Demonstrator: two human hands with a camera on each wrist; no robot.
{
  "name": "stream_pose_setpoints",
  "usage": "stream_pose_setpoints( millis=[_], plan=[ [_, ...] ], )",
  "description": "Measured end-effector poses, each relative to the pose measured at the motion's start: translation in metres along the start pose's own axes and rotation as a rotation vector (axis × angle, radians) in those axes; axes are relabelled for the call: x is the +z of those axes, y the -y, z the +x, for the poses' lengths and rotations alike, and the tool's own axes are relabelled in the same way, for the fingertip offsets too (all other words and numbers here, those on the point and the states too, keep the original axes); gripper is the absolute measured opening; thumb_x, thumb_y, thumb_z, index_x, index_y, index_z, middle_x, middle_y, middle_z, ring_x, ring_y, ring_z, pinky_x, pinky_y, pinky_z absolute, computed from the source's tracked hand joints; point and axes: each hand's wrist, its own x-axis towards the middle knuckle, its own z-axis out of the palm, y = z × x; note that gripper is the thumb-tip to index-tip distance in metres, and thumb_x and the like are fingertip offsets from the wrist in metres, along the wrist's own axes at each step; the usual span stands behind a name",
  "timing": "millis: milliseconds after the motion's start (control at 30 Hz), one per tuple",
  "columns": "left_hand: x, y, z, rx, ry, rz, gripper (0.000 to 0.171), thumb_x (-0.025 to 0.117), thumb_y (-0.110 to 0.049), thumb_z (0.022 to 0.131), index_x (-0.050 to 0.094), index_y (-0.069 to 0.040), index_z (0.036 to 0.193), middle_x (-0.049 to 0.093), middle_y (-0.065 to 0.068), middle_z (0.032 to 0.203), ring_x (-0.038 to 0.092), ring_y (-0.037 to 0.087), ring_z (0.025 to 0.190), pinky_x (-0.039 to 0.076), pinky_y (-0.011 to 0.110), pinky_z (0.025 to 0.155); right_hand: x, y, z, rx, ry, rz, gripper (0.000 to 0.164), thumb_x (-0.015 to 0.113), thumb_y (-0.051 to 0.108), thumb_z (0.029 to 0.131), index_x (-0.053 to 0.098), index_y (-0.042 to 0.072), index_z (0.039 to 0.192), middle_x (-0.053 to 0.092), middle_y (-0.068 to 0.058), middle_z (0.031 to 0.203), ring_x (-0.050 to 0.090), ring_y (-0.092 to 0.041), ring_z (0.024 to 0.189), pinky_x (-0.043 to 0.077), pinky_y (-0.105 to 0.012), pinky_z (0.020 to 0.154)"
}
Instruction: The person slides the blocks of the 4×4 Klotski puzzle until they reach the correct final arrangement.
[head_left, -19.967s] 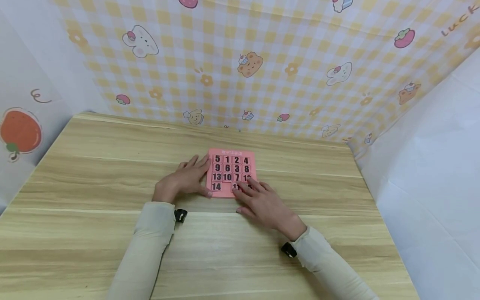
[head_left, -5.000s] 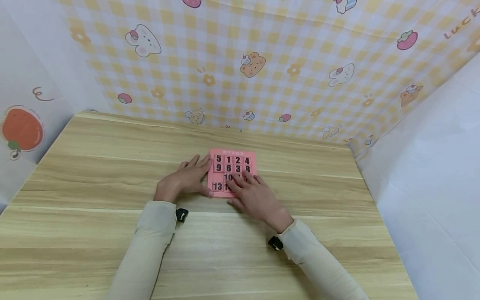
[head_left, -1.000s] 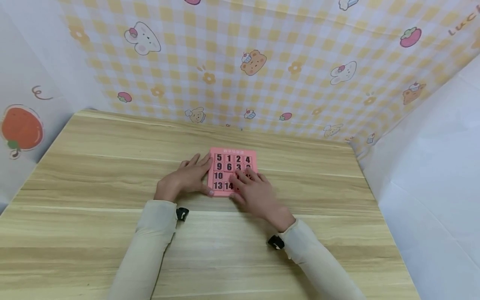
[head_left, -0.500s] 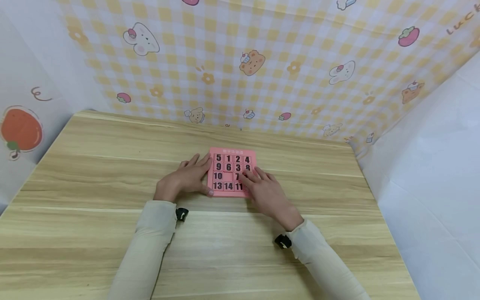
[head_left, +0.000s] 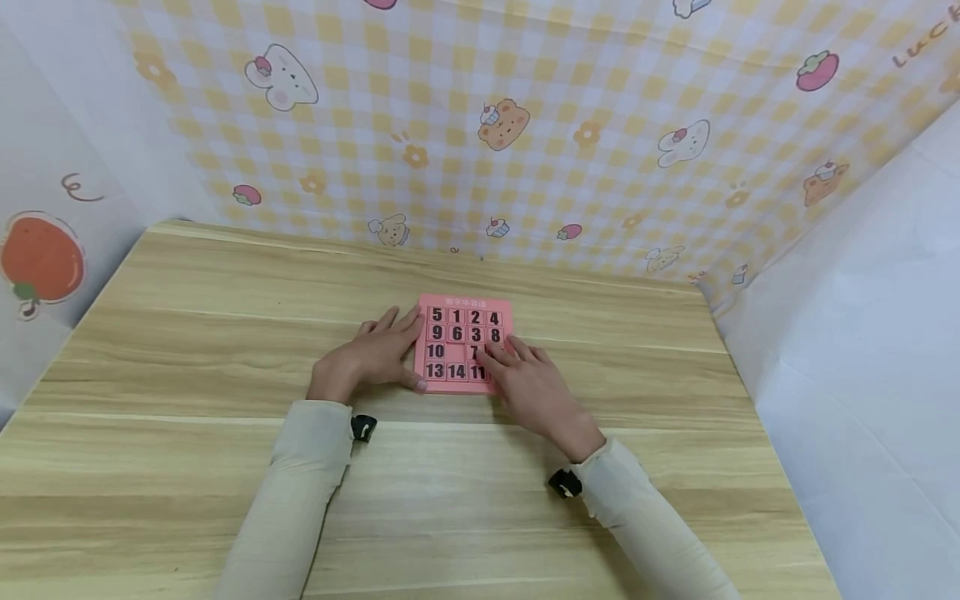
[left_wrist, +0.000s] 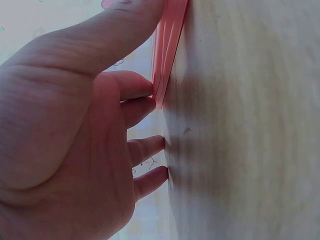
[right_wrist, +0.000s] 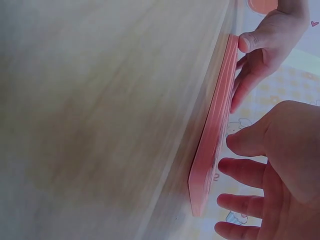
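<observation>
A pink number slide puzzle (head_left: 459, 388) lies flat on the table. My left hand (head_left: 369, 358) rests against its left side, thumb at the near corner and forefingers at the edge farther back. In the left wrist view the other fingers (left_wrist: 147, 185) reach past the puzzle's end. Over the puzzle's right side is my right hand (head_left: 534, 387), fingers loosely extended on or just above the tiles; contact is unclear. Tile 10 (head_left: 435, 352) stands at the left of the third row, with a gap (head_left: 455, 353) beside it. Right-hand fingers hide the rightmost lower tiles.
The wood-grain table (head_left: 187, 350) extends around the puzzle. A yellow checked cloth (head_left: 420, 108) hangs behind it, and white panels (head_left: 847, 275) stand at the sides. Black wrist mounts (head_left: 363, 428) sit on both sleeves.
Since five seconds ago tile 10 has shifted one place left, moving the gap right. Over the last second my right hand has drawn back rightward, uncovering 7 and 11. My left hand stays put.
</observation>
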Motion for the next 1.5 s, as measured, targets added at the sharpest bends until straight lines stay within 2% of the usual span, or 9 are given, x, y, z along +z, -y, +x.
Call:
stream_pose_setpoints(
  millis=[433, 1500],
  plan=[
    [-0.0003, -0.0002, 0.0012, 0.0, -0.001, -0.004, 0.114, 0.08, -0.043, 0.079, 0.008, -0.005, 0.158, -0.004, 0.01, 0.167, -0.011, 0.039, 0.152, -0.003, 0.06, 0.121, -0.0004, 0.0026, 0.0001, -0.011, 0.014, -0.013, 0.046, 0.047, 0.024, 0.104, 0.046, 0.021, 0.15, 0.04, -0.004, 0.156, 0.033, -0.035, 0.146, 0.034, -0.053, 0.115],
    [0.0002, 0.0008, 0.0007, 0.0, 0.0, 0.005, 0.111, 0.078, -0.045, 0.081, 0.01, -0.006, 0.159, -0.004, 0.009, 0.167, -0.01, 0.039, 0.152, -0.002, 0.06, 0.121, 0.0014, 0.0058, 0.0027, -0.028, 0.001, -0.026, 0.045, 0.047, 0.02, 0.103, 0.049, 0.024, 0.148, 0.043, -0.003, 0.155, 0.035, -0.032, 0.146, 0.036, -0.051, 0.114]
  ],
)
